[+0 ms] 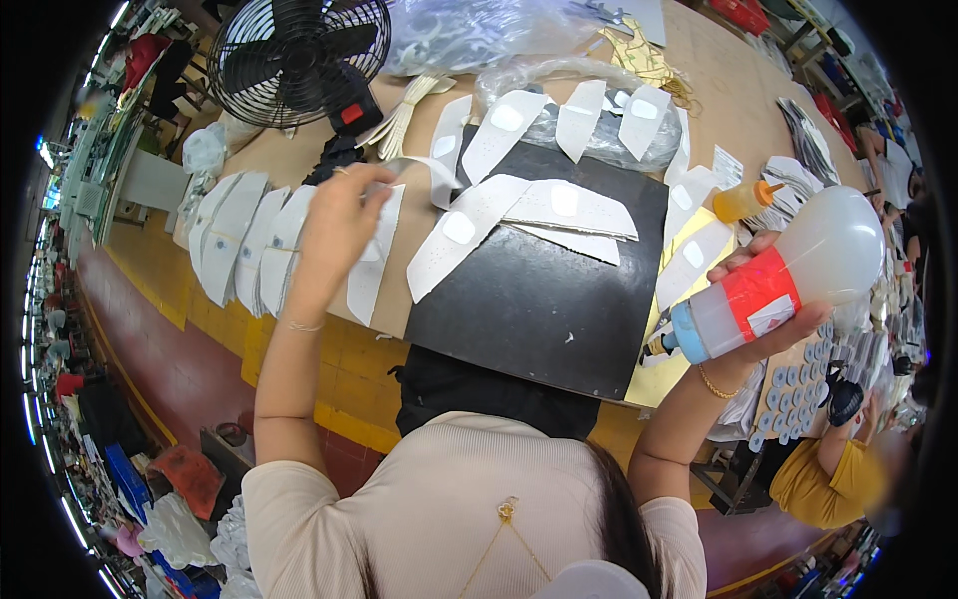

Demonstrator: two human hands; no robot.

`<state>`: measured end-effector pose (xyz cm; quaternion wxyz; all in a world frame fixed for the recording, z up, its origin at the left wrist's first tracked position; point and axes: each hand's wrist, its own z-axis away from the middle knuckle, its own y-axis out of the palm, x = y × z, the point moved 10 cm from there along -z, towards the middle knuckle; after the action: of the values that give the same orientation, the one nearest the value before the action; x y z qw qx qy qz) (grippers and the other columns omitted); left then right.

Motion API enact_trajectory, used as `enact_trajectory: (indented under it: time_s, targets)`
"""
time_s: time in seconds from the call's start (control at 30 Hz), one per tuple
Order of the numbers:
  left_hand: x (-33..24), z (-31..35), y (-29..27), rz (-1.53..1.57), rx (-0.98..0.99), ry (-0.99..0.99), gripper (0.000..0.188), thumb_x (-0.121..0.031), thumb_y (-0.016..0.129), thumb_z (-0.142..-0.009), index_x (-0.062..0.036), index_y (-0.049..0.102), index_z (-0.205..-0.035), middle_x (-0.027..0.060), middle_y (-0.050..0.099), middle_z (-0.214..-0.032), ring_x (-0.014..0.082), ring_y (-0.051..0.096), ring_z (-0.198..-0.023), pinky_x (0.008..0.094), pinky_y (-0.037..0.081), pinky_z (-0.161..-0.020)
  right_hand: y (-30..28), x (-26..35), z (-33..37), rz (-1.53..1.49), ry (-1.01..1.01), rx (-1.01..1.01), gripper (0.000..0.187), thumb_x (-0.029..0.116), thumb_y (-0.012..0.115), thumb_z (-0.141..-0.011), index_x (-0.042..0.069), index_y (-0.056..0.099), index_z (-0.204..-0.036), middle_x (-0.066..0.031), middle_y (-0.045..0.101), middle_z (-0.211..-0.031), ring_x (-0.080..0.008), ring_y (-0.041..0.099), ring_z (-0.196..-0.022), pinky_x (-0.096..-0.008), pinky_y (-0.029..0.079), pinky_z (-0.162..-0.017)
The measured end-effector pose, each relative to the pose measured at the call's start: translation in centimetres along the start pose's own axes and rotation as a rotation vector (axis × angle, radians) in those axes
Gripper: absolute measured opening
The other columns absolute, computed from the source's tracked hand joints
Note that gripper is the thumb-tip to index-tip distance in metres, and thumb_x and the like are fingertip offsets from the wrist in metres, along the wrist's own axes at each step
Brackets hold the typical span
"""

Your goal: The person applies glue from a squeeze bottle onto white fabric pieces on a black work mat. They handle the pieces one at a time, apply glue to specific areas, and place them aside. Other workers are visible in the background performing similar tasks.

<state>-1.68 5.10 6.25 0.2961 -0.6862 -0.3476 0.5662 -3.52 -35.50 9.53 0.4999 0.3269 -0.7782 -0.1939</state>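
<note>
My right hand [788, 327] is wrapped round a milky plastic bottle [833, 250] with a red label and a light-blue cap. The bottle is tilted, its cap and dark nozzle pointing down and left. On the left, my left hand [344, 215] is raised over the table's edge. Its fingers are closed at the end of a curved white cut piece [441, 185], which bends up from the table. Before me, several white cut pieces [459, 230] with pale oval patches overlap on a black board [529, 314]. Another white piece [367, 290] lies beside my left forearm.
A black fan [299, 60] stands at the back left. Stacks of white pieces [244, 240] lie at the left. Plastic-wrapped material [469, 35] is at the back. A small yellow bottle [743, 202] lies at the right, near a card of grey discs [793, 384]. A person in a yellow sleeve [823, 484] is nearby.
</note>
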Motion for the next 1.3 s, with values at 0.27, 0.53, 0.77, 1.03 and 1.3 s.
enact_trajectory:
  time_s: [0.27,0.53,0.77,1.03,1.3]
  targets:
    - [-2.8,2.1,4.9,1.205,0.357,-0.428,0.077,0.006,0.072,-0.077,-0.0028,0.034,-0.144,0.0134,0.068,-0.104,0.0140,0.066,-0.092,0.0245,0.053,-0.082,-0.5,-0.8,-0.2,-0.027,0.019,-0.153,0.090,0.072,0.057,-0.078,-0.003,0.041,-0.127,-0.0190,0.058,-0.106,-0.0289,0.068,-0.082,-0.0501,0.061,-0.071]
    - [-12.5,5.4,10.4,1.389,0.879,-0.530,0.062,0.009,0.070,-0.078,0.0072,0.043,-0.133,0.0138,0.071,-0.101,0.0146,0.069,-0.090,0.0253,0.054,-0.081,3.6,0.2,-1.4,0.756,-0.084,-0.180,0.084,0.069,0.065,-0.072,0.001,0.051,-0.119,-0.0146,0.062,-0.108,-0.0262,0.068,-0.085,-0.0470,0.059,-0.075]
    - [-14.9,5.5,11.3,1.430,0.981,-0.489,0.046,0.009,0.069,-0.078,0.0085,0.052,-0.121,0.0157,0.069,-0.104,0.0174,0.069,-0.094,0.0280,0.055,-0.084,5.4,1.6,-0.9,0.975,-0.216,-0.112,0.070,0.060,0.073,-0.070,0.004,0.060,-0.109,-0.0090,0.067,-0.101,-0.0229,0.068,-0.084,-0.0401,0.058,-0.075]
    - [-14.4,5.0,11.4,1.393,0.957,-0.527,0.046,0.009,0.069,-0.078,0.0083,0.053,-0.121,0.0166,0.069,-0.103,0.0181,0.070,-0.091,0.0286,0.056,-0.081,6.2,2.2,-0.3,1.089,-0.338,-0.106,0.056,0.051,0.082,-0.067,0.007,0.070,-0.099,-0.0036,0.071,-0.095,-0.0198,0.068,-0.083,-0.0333,0.056,-0.075]
    - [-14.9,4.9,11.6,1.349,1.016,-0.482,0.046,0.008,0.065,-0.081,0.0099,0.051,-0.125,0.0169,0.068,-0.109,0.0178,0.068,-0.094,0.0276,0.055,-0.083,4.9,1.8,-0.1,0.989,-0.299,-0.132,0.059,0.056,0.079,-0.068,0.007,0.069,-0.100,-0.0042,0.071,-0.097,-0.0201,0.068,-0.084,-0.0346,0.056,-0.076]
